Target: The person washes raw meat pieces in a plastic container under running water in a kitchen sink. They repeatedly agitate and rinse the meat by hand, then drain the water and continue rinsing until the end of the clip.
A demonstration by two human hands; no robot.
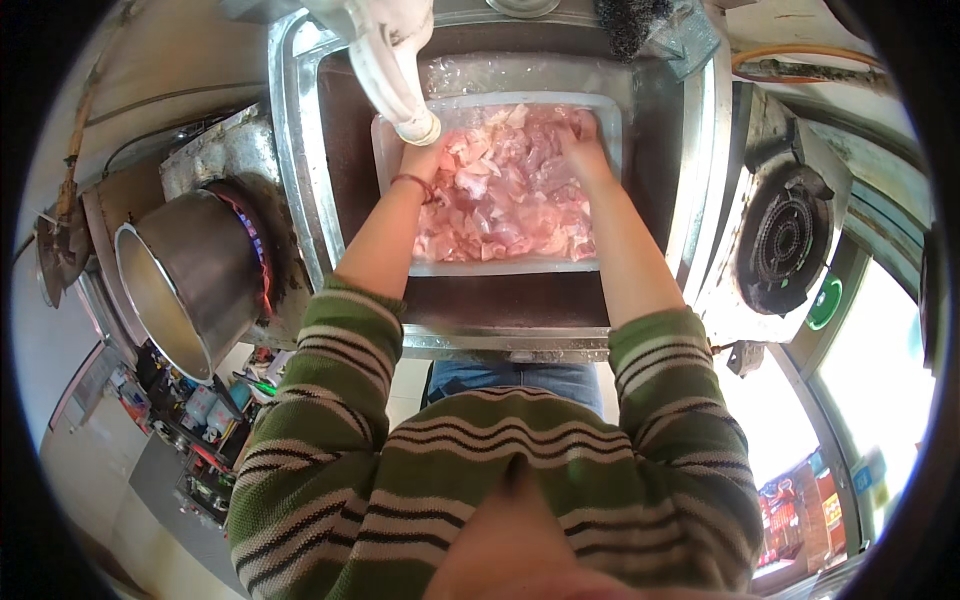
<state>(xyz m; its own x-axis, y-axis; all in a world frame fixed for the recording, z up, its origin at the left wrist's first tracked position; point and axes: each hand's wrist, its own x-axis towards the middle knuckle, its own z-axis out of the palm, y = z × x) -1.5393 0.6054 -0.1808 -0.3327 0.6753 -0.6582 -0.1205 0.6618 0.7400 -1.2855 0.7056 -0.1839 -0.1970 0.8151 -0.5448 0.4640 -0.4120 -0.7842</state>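
Note:
A translucent white plastic tub (pixel 610 112) sits inside the metal sink, full of raw pink meat pieces (pixel 499 199) in water. My left hand (pixel 429 160) reaches into the tub's left side, with a dark red cord bracelet on its wrist. The tip of a white faucet spout (pixel 397 82) partly covers that hand, and its fingers are hidden. At the tub's far right corner, my right hand (pixel 583 141) is among the meat. Its fingers look bent, but I cannot make out whether they grip a piece.
A tall metal pot (pixel 217 262) stands over a lit gas burner to the left. On the right is a black gas burner (pixel 787 229) with no visible flame. The sink's metal rim (pixel 517 341) runs close to my waist. A dark scouring pad (pixel 634 22) lies at the sink's back edge.

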